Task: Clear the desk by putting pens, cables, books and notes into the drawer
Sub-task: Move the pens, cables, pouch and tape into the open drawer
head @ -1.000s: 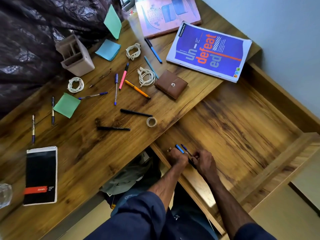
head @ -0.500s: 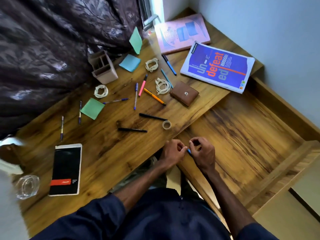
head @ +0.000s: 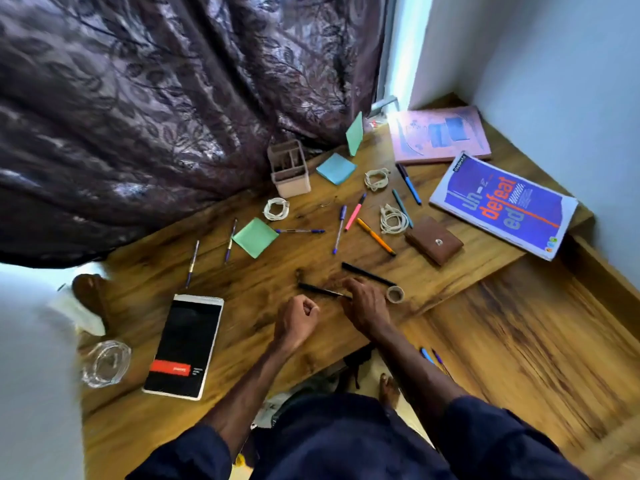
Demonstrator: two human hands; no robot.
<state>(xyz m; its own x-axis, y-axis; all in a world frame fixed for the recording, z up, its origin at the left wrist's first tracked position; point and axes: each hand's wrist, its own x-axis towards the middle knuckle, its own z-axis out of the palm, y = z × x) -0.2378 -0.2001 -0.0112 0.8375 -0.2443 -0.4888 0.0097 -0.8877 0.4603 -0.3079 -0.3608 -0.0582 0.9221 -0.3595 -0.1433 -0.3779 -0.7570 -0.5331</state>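
Observation:
My right hand (head: 367, 306) pinches the right end of a black pen (head: 318, 289) that lies on the wooden desk (head: 242, 341). Just to its left, my left hand (head: 298, 317) hovers over the desk as a loose fist with nothing in it. A second black pen (head: 367, 273) lies just beyond. Two blue pens (head: 429, 356) lie in the open drawer (head: 519, 341) at the right. Several more pens, three coiled white cables (head: 391, 220), sticky notes (head: 255, 237), a blue book (head: 502, 206), a pink book (head: 440, 135) and a black notepad (head: 183, 344) are spread over the desk.
A brown wallet (head: 434, 240) and a tape roll (head: 395, 294) lie near the drawer edge. A pen holder (head: 289, 173) stands at the back by the dark curtain (head: 156, 116). A glass (head: 105, 363) sits at the desk's left edge.
Both hands left the drawer, leaving two blue pens there, and moved up and left onto the desk. My right hand has closed on the black pen's end.

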